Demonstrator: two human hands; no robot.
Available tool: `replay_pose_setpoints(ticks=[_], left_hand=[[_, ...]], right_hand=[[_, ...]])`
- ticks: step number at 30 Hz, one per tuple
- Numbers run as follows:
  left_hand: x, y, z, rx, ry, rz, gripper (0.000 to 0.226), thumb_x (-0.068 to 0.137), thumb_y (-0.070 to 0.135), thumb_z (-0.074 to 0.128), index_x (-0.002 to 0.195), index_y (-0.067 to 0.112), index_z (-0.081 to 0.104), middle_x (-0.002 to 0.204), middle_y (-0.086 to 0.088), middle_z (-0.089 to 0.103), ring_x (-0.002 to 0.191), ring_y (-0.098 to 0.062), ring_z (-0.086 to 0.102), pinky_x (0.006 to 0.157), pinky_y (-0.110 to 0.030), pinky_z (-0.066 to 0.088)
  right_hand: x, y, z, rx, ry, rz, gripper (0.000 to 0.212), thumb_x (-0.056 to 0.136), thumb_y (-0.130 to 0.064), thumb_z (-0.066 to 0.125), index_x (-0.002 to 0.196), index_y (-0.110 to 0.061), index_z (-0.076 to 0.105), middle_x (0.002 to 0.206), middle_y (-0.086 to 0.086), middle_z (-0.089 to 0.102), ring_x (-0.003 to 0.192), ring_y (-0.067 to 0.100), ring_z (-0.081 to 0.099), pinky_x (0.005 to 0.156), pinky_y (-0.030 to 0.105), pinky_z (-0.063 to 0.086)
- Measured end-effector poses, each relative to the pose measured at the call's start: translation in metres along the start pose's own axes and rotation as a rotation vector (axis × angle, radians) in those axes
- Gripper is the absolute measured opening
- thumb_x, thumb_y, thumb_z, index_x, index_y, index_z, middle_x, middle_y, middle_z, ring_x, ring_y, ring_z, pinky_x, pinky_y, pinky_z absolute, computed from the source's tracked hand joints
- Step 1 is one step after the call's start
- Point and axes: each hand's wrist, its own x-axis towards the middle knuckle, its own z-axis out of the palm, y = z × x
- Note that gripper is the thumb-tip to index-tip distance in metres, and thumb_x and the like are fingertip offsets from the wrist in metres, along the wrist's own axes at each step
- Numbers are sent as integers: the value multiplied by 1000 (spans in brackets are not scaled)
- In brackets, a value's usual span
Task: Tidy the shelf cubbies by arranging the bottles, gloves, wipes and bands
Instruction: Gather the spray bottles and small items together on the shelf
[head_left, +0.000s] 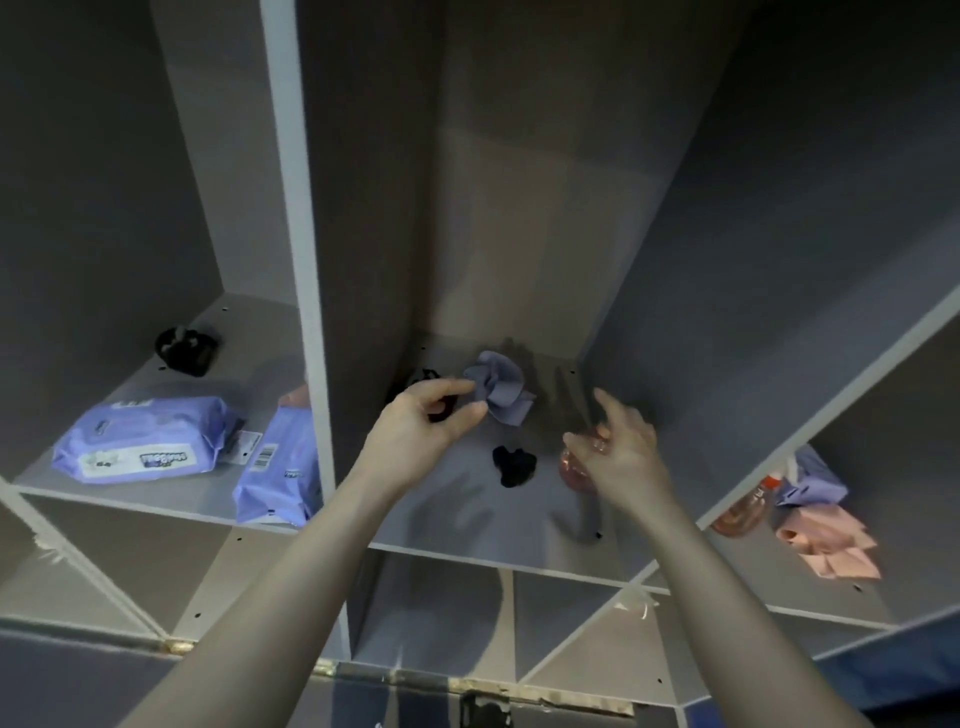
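Middle cubby. Left hand (426, 421) pinches a crumpled purple glove (500, 391) by one corner, thumb and fingers closed on it, the rest hanging free above the shelf floor. Right hand (618, 441) has fingers loosely spread, touching or just over a pink bottle (571, 465); no firm grip visible.

Risks: the thin corner pinch could slip and drop the glove onto the black band (514, 466) lying just below. The right hand could nudge the bottle and tip it against the right wall (727, 338), which stands close.

Room: open shelf floor toward the front edge (467, 556). Left cubby holds two wipes packs (145, 441) and another black band (184, 349); right cubby holds a bottle and gloves, crowded.
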Motion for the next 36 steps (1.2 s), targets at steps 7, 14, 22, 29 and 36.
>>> replay_pose_setpoints(ticks=[7,14,22,29,36], left_hand=[[32,13,43,-16,-88,-39,53,86,23,68,135,30,50,125,8,55,109,-7,55,94,-25,43],[64,12,68,40,-207,-80,49,86,25,68,133,27,55,122,-5,62,110,-16,59,100,-29,44],[80,1,83,162,-276,-62,45,80,32,69,123,41,58,105,-7,70,100,-19,65,96,-37,49],[85,-10,99,261,-389,-29,52,82,22,70,131,31,56,118,0,67,108,-15,63,101,-33,46],[80,-33,138,421,-546,59,30,77,33,72,107,25,67,97,0,69,101,-25,64,76,-30,46]], right_hand=[[77,63,2,-131,-50,244,64,91,-33,57,147,-18,29,144,14,38,132,33,39,104,38,37],[87,94,21,-13,4,261,43,92,-38,55,132,-25,49,117,16,66,106,36,62,85,41,52],[97,100,25,154,61,248,37,90,-23,62,125,-11,58,110,18,68,102,33,64,84,36,50],[74,100,22,246,-112,62,21,86,-1,61,95,-17,70,96,5,70,88,17,61,75,21,44],[57,97,23,255,-254,-80,24,81,9,63,102,-2,68,92,1,60,85,12,54,73,7,39]])
